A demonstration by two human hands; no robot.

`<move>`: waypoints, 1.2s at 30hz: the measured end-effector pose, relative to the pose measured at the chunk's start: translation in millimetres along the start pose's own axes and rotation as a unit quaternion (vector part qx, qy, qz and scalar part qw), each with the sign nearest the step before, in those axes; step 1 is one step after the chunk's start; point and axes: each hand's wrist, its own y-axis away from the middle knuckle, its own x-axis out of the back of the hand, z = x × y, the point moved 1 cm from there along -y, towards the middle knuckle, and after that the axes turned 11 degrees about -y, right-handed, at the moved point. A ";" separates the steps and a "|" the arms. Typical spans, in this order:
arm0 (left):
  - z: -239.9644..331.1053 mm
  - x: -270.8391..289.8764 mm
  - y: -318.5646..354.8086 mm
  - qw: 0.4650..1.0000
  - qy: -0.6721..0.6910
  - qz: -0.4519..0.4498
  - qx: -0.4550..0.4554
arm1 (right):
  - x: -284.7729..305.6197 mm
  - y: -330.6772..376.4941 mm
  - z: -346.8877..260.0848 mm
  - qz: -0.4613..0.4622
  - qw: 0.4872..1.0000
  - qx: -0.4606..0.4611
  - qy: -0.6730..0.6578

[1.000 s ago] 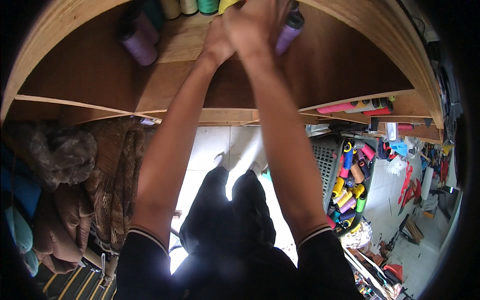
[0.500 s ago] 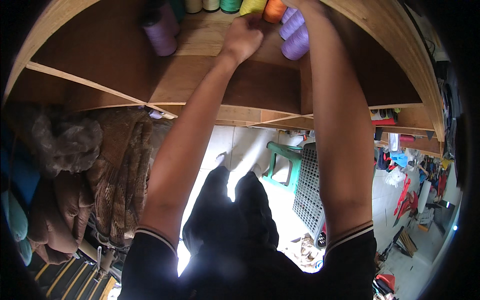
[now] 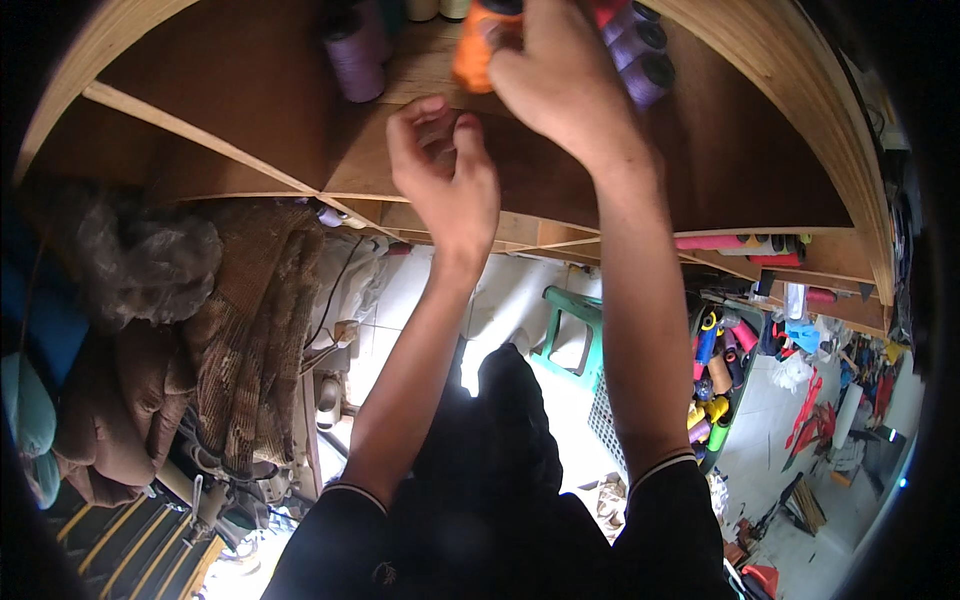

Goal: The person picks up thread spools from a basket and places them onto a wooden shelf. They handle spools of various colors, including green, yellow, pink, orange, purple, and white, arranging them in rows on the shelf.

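So the brown wooden shelf unit with pale edges filled the top from 10 to 2 o'clock. A green plastic stool sat around 4 o'clock, partly behind the right forearm. The right hand, up at 12, was grasping the bright orange thread spool, thumb across it; the other fingers were mostly hidden. The left hand, just below, was empty, fingers loosely curled. The orange spool's long axis ran roughly 12:30 to 6:30, dark end up and cut off by the frame, lower end blurred. Purple spools with dark ends stood at 11, more at 1. A tiny pale mark on the black shirt was too small to read.
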 end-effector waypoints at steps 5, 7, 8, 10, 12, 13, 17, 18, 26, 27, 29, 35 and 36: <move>-12.3 34.0 -14.1 0.988 -0.132 0.060 -0.062 | -49.7 1.1 1.2 -0.043 0.999 0.002 -0.012; -14.5 38.2 -20.4 0.979 -0.176 0.060 -0.086 | -52.3 1.0 -0.2 -0.075 0.993 -0.063 -0.064; -15.2 38.5 -24.1 0.980 -0.165 0.052 -0.097 | -52.3 -2.2 -1.7 -0.078 0.991 -0.083 -0.074; -15.3 33.0 -27.8 0.985 -0.126 0.016 -0.116 | -50.9 -7.6 8.4 -0.073 0.987 -0.123 -0.070; -20.5 22.9 -35.9 0.981 -0.149 -0.052 -0.117 | -54.6 -12.0 22.6 0.060 0.997 0.040 0.034; -18.5 10.2 -37.4 0.983 -0.127 -0.084 -0.101 | -51.4 -24.7 48.4 0.075 0.996 0.049 0.013; -30.7 -13.3 -64.9 0.975 -0.111 -0.133 -0.142 | -59.1 -57.2 61.2 -0.004 0.993 -0.118 0.011; -33.7 -14.9 -71.6 0.975 -0.112 -0.129 -0.141 | -64.4 -60.4 63.4 -0.008 0.993 -0.116 0.023; -6.2 -21.0 -79.8 0.980 -0.056 -0.158 -0.107 | -92.1 -69.9 131.0 0.100 0.985 0.022 0.137; -13.8 -18.5 -82.8 0.979 -0.089 -0.143 -0.114 | -95.4 -59.4 129.5 0.105 0.991 -0.007 0.084; -23.2 -15.3 -88.2 0.973 -0.150 -0.121 -0.130 | -93.3 -50.1 128.2 0.136 0.989 -0.052 0.039; -53.1 -13.0 -97.1 0.964 -0.143 -0.162 -0.152 | -106.3 -28.6 145.3 0.177 0.980 -0.088 -0.026; -52.5 -11.6 -97.6 0.961 -0.164 -0.160 -0.155 | -108.5 -27.2 145.3 0.169 0.970 -0.169 0.045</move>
